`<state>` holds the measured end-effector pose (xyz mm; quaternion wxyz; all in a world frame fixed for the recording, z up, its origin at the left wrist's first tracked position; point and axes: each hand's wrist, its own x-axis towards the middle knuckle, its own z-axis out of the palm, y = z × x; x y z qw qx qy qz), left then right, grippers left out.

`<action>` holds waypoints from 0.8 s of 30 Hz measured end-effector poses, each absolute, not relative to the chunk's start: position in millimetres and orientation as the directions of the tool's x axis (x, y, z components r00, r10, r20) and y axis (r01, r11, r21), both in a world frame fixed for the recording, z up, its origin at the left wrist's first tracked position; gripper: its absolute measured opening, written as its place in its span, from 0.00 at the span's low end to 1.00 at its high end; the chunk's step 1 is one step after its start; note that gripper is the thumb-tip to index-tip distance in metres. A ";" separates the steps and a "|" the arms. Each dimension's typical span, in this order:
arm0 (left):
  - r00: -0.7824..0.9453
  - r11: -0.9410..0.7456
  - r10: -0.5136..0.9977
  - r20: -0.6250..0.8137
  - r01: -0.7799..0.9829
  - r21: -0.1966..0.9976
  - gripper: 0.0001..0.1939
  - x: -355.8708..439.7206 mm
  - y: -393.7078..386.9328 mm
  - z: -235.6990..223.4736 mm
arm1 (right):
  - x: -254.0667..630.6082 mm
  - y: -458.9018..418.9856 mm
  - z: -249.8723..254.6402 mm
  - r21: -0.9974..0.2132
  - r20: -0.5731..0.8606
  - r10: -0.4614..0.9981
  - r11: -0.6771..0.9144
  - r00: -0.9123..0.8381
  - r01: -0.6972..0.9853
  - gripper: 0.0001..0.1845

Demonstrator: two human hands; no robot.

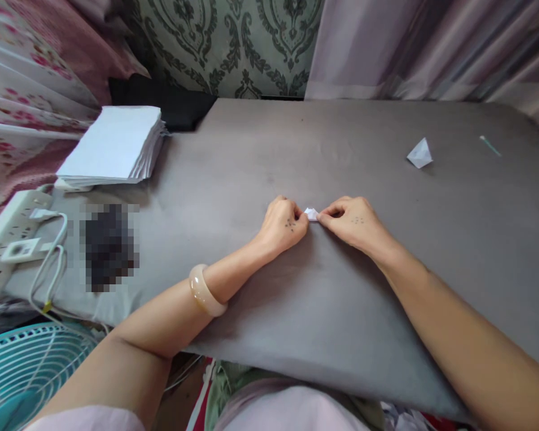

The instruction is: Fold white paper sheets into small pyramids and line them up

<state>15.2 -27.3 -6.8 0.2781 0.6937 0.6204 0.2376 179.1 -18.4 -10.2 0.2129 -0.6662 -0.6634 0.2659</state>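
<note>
A small piece of folded white paper (pixel 311 214) is stretched between my two hands, just above or on the grey tabletop. At its left end my left hand (pixel 283 224) pinches it between thumb and fingers. My right hand (pixel 350 220) grips the right end in the same way, fingertips closed. Most of the paper's ends are hidden behind the fingers. Farther back on the right lies a folded white paper shape (pixel 420 154) with pointed corners, apart from both hands.
A thick stack of white paper (pixel 112 143) sits at the back left beside a black flat item (pixel 161 102). A power strip (pixel 4 239) with cables lines the left edge, near a blurred dark object (pixel 110 247). A turquoise fan (pixel 31 371) stands below. A thin stick (pixel 490 146) lies far right.
</note>
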 end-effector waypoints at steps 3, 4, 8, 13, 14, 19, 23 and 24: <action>0.125 -0.080 0.992 -0.020 0.739 0.669 0.07 15.3 -26.5 -6.8 | 175.2 -15.9 -1.4 -0.600 -0.168 0.986 -0.102 -0.001 0.793 0.11; 0.125 -0.078 0.992 -0.022 0.739 0.669 0.07 15.3 -26.4 -6.7 | 172.9 -15.2 3.1 -0.585 -0.217 0.976 -0.143 0.016 0.798 0.11; 0.110 -0.045 0.993 -0.052 0.728 0.684 0.07 15.6 -25.4 -6.1 | 162.9 -12.4 24.4 -0.502 -0.385 0.917 -0.303 0.104 0.810 0.11; 0.108 -0.008 0.989 -0.099 0.715 0.699 0.07 15.5 -23.5 -1.9 | 169.5 -14.0 30.3 -0.582 -0.428 0.903 -0.310 0.041 0.752 0.12; 0.109 -0.006 0.989 -0.103 0.713 0.702 0.07 15.3 -23.3 -0.7 | 173.8 -16.0 27.4 -0.644 -0.418 0.908 -0.286 -0.014 0.709 0.13; 0.152 -0.010 0.980 -0.127 0.678 0.735 0.09 13.4 -21.6 1.6 | 188.2 -29.6 8.9 -0.834 -0.294 0.956 -0.250 -0.011 0.492 0.17; 0.155 -0.019 0.982 -0.106 0.644 0.765 0.09 11.6 -21.0 -3.0 | 187.3 -33.5 0.0 -0.814 -0.163 0.986 -0.124 -0.018 0.567 0.17; 0.149 -0.018 0.984 -0.101 0.639 0.769 0.09 11.4 -21.2 -4.1 | 186.8 -33.2 -1.4 -0.803 -0.139 0.990 -0.096 -0.028 0.588 0.17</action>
